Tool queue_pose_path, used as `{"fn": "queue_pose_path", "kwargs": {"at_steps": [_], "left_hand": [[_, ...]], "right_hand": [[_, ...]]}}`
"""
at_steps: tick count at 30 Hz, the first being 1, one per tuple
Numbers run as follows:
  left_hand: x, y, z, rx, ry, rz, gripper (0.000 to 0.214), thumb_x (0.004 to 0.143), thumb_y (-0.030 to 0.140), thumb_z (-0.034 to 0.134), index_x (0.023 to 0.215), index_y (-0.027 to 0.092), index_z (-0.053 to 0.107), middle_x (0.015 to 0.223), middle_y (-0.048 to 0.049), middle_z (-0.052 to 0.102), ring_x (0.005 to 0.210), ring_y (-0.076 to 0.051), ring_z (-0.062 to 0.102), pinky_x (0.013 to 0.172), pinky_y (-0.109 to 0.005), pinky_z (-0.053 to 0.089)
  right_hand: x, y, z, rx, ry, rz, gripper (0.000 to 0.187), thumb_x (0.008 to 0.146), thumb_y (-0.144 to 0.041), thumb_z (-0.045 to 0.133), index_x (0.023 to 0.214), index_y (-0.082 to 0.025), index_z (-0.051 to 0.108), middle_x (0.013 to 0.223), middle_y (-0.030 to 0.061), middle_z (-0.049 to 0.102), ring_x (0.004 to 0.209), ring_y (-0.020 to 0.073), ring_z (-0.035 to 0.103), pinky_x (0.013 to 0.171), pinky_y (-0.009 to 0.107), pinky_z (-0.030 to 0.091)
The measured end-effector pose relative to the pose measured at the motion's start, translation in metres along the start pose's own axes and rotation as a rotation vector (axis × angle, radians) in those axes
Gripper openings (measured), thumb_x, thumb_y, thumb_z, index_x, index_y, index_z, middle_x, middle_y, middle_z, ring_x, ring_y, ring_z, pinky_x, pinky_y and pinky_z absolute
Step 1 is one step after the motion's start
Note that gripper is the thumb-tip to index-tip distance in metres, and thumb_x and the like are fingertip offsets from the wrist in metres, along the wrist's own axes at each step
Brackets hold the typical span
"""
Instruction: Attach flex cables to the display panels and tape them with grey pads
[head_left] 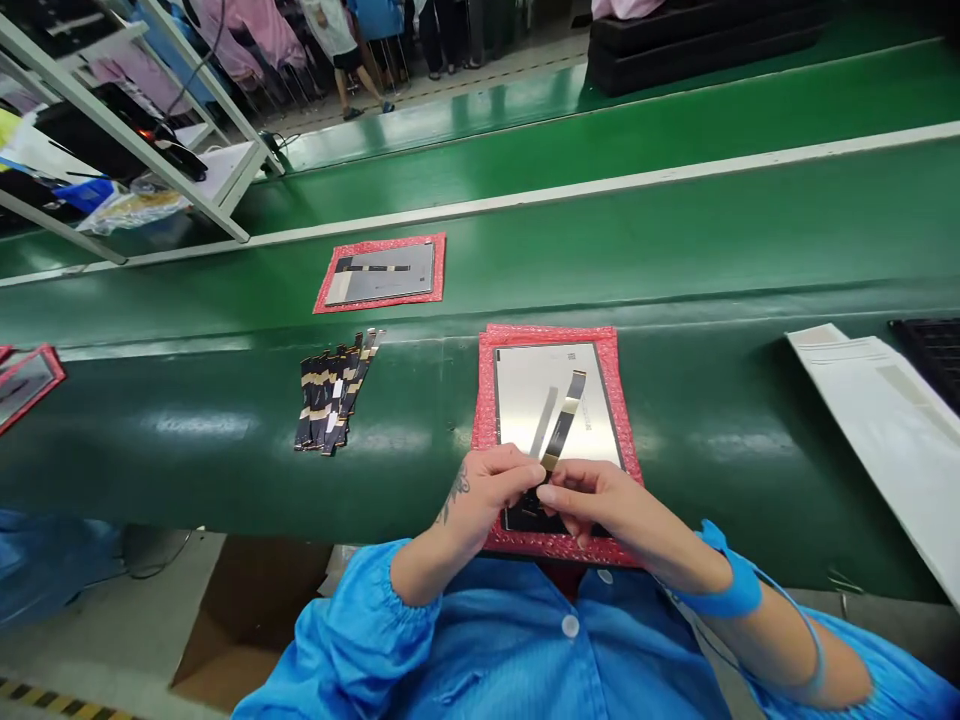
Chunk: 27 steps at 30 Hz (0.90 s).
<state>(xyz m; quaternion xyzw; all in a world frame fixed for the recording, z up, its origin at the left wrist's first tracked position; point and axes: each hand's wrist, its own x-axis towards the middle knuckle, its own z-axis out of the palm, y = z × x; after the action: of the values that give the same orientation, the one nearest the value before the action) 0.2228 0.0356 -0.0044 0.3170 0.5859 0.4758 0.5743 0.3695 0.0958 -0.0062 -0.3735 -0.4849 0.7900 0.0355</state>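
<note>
One ribbon cable (565, 423) sat pinched by left hand (487, 487) and right hand (601, 496) above silver panel (521, 390). Cable pile (328, 396) lay off left.

From my remote view I see a long, glossy green work surface (420, 440). Directly on it I find a rectangular red bubble-wrap sheet (628, 445) at the near edge, another red bubble-wrap sheet (439, 270) farther back, a fanned heap of flat black-and-gold strips (330, 395) leftward, and a long, flat white piece (877, 430) rightward.
</note>
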Motion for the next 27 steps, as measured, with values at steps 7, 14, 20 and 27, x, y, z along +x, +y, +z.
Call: {"fn": "queue_pose_path", "kwargs": {"at_steps": [7,14,20,27], "left_hand": [[-0.005,-0.019,-0.005,0.339,0.041,0.216,0.027,0.089,0.032,0.051,0.085,0.016,0.072,0.068,-0.0006,0.054,0.064,-0.012,0.05,0.061,-0.024,0.041],[-0.033,-0.069,-0.008,0.999,0.208,0.734,0.027,0.088,0.02,0.053,0.112,0.017,0.066,0.089,-0.0076,0.061,0.084,-0.018,0.055,0.074,-0.031,0.049],[-0.032,-0.077,-0.004,1.076,0.273,0.875,0.021,0.087,0.016,0.054,0.102,0.018,0.068,0.083,-0.006,0.061,0.082,-0.017,0.054,0.072,-0.03,0.049],[-0.036,-0.08,-0.009,1.06,0.228,0.914,0.02,0.084,0.01,0.055,0.098,0.016,0.068,0.086,-0.0069,0.062,0.083,-0.018,0.055,0.074,-0.033,0.048]], "right_hand": [[0.004,0.008,-0.02,-0.142,0.077,-0.072,0.039,0.071,-0.055,0.065,0.064,-0.019,0.053,0.063,-0.0028,0.049,0.053,0.01,0.046,0.051,0.026,0.042],[0.013,0.02,-0.034,-1.0,0.492,-0.583,0.015,0.083,-0.02,0.059,0.067,-0.02,0.06,0.094,0.0081,0.055,0.095,0.0256,0.046,0.082,0.044,0.044],[0.012,0.027,-0.027,-1.125,0.505,-0.631,0.016,0.087,-0.018,0.053,0.072,-0.019,0.057,0.101,0.0109,0.053,0.096,0.0261,0.044,0.081,0.045,0.047],[0.01,0.027,-0.018,-1.063,0.333,-0.619,0.02,0.088,-0.019,0.052,0.069,-0.018,0.059,0.097,0.01,0.053,0.101,0.0265,0.045,0.093,0.052,0.043]]}}
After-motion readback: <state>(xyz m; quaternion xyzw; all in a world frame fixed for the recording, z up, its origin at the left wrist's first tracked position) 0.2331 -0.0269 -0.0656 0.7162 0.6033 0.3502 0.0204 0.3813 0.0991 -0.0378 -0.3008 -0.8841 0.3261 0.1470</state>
